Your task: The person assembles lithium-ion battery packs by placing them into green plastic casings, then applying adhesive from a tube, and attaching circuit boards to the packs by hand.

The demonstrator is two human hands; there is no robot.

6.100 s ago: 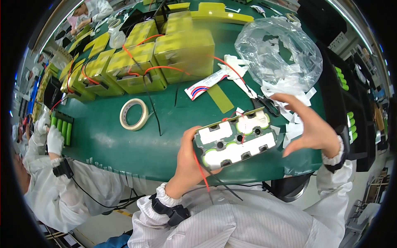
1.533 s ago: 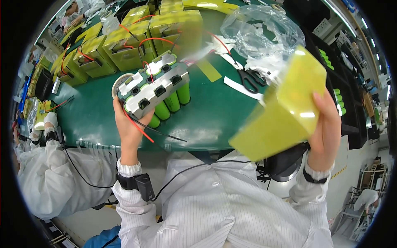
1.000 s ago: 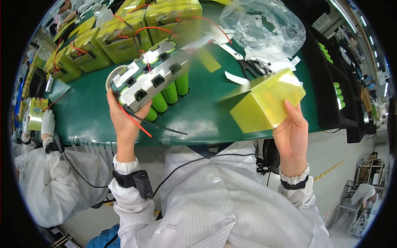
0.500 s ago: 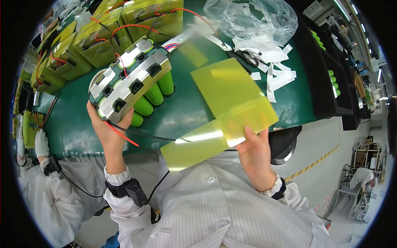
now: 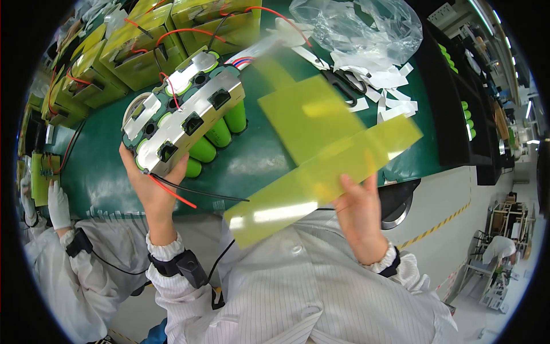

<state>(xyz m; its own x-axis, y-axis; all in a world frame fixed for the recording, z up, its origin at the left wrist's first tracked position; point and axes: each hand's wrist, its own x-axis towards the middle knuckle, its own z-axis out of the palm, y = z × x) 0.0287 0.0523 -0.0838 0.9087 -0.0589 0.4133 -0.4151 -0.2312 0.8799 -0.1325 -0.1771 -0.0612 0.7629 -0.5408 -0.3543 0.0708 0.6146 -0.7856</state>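
The left hand (image 5: 152,186) is curled round the near end of a battery pack (image 5: 189,123), green cells under pale strips, its fingertips hidden. The right hand (image 5: 362,221) pinches a shiny, creased yellow sheet (image 5: 309,117) fanning out above it, blurring the fingers behind.

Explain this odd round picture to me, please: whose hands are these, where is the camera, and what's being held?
There is no robot here, just a person's two bare hands. The camera sits on that person's head and looks down; its wide fisheye lens makes straight edges bend.

The left hand holds a pack of green cylinders topped with pale strips and trailing wires. The right hand holds a creased, see-through yellow sheet by its near edge.

On the green table are yellow-wrapped blocks with red and black wires, white scraps, black-handled scissors and a clear plastic bag. The gloved hand at left is a co-worker's.
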